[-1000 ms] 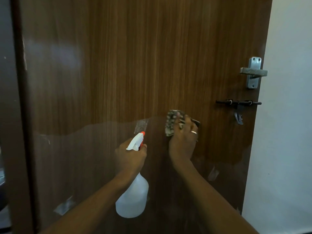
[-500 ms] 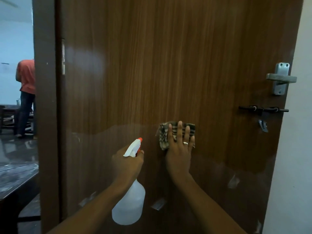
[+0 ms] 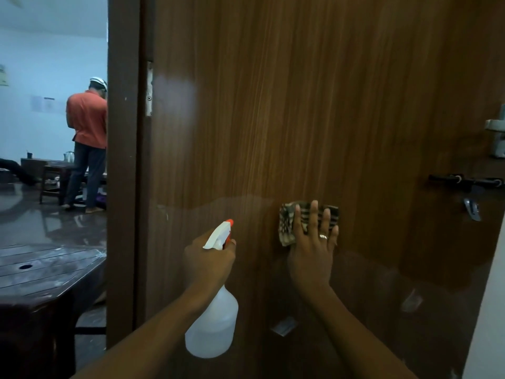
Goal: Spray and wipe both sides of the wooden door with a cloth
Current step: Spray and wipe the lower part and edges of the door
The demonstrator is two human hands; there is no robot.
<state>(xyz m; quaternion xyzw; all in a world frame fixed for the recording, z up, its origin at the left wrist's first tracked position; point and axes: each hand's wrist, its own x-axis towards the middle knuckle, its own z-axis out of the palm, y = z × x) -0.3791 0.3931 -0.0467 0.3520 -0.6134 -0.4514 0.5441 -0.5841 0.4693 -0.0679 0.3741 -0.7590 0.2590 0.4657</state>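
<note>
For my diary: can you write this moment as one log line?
left hand: grips spray bottle | right hand: presses cloth flat on door | step: wipe

1. Left forearm: bare, enters at the bottom edge left of centre and rises diagonally up and right to the wrist in the lower middle of the frame.
2. Left hand [image 3: 209, 262]: back toward the camera, fingers curled round the neck of a spray bottle [image 3: 213, 326].
3. Right forearm: bare, enters at the lower right and slants up and left.
4. Right hand [image 3: 311, 250]: just right of centre, palm flat, fingers straight, spread and pointing up, pressing a cloth [image 3: 287, 222] against the door [image 3: 300, 105]; ring [image 3: 323, 236] on one finger.
</note>
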